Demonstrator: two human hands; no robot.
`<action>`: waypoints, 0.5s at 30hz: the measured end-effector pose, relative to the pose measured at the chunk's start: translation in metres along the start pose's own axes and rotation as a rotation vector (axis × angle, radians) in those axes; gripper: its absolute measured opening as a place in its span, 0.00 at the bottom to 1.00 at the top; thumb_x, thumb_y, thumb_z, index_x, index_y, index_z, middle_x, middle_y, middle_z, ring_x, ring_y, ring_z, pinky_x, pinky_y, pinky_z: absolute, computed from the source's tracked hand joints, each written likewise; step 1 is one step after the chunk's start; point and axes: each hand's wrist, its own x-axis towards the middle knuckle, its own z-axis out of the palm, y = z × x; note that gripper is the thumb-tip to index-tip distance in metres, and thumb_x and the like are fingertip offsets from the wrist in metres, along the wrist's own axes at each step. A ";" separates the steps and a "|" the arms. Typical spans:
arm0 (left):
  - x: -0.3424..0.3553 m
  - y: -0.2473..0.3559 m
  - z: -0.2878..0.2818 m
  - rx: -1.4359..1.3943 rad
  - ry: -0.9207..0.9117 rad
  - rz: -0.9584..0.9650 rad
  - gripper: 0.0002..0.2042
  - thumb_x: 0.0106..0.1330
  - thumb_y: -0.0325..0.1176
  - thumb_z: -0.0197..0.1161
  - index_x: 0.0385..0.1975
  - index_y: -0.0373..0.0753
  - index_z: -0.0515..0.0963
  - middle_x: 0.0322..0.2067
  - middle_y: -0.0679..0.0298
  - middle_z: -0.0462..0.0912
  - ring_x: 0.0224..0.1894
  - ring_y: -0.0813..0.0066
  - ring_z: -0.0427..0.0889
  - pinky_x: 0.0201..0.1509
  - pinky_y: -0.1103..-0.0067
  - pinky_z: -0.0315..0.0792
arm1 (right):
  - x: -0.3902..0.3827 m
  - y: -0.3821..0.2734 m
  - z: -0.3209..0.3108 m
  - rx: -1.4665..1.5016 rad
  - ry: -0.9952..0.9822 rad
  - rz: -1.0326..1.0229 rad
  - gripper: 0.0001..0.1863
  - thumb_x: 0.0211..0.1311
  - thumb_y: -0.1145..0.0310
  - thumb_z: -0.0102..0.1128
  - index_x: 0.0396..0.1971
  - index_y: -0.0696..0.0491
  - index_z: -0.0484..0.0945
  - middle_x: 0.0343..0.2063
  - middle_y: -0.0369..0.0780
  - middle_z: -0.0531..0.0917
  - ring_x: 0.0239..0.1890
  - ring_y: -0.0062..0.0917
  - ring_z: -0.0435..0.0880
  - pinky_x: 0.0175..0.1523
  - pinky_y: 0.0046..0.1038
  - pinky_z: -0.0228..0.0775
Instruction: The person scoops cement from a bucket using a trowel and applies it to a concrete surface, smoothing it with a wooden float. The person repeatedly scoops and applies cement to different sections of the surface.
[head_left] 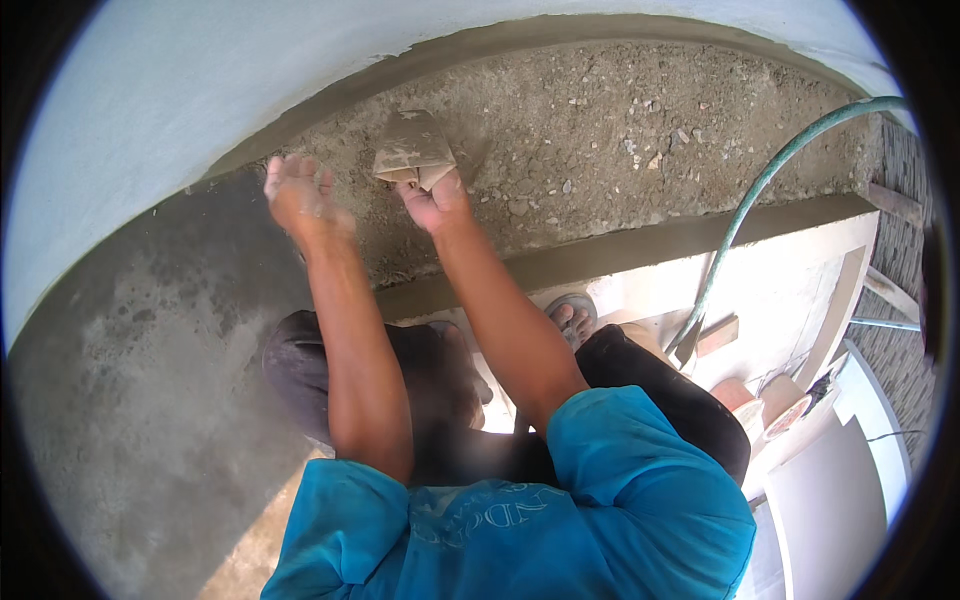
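Note:
My left hand [306,196], dusted pale, is raised over the near left end of the gritty dirt strip [590,120], fingers apart and holding nothing that I can make out. To its right, my right hand [435,200] grips a flat, dirt-caked grey-brown piece [414,140], perhaps a float or trowel, from below; its underside and most of my fingers are partly hidden. Both forearms reach up from my body, past my bent knees and a sandalled foot [572,322].
A curved white wall [120,90] borders the strip. A cement ledge [760,212] runs along its near side, with a green hose [745,210] arched over it. Smooth concrete [130,390] lies left. Cylindrical containers [780,405], a small board [717,335] and wooden lengths [895,205] are at the right.

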 end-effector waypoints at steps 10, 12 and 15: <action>-0.040 -0.164 0.041 -0.769 -0.492 -0.889 0.21 0.76 0.42 0.44 0.55 0.34 0.75 0.48 0.53 0.82 0.52 0.53 0.82 0.54 0.57 0.79 | -0.047 -0.096 0.033 -0.857 -0.012 0.004 0.14 0.73 0.71 0.56 0.55 0.55 0.74 0.53 0.44 0.79 0.53 0.33 0.82 0.54 0.34 0.80; -0.051 -0.184 0.058 -0.707 -0.343 -0.680 0.15 0.74 0.31 0.50 0.56 0.33 0.73 0.49 0.54 0.80 0.52 0.57 0.82 0.55 0.63 0.80 | -0.078 -0.131 0.061 -1.693 0.125 -0.346 0.12 0.72 0.72 0.57 0.53 0.56 0.75 0.50 0.43 0.81 0.48 0.29 0.82 0.48 0.30 0.77; -0.054 -0.164 0.094 -0.873 0.031 -0.617 0.14 0.69 0.18 0.54 0.53 0.35 0.71 0.49 0.56 0.79 0.52 0.66 0.82 0.57 0.70 0.78 | -0.177 -0.161 0.193 -2.467 -0.880 -1.939 0.09 0.70 0.75 0.61 0.47 0.60 0.77 0.43 0.43 0.81 0.39 0.22 0.81 0.40 0.23 0.77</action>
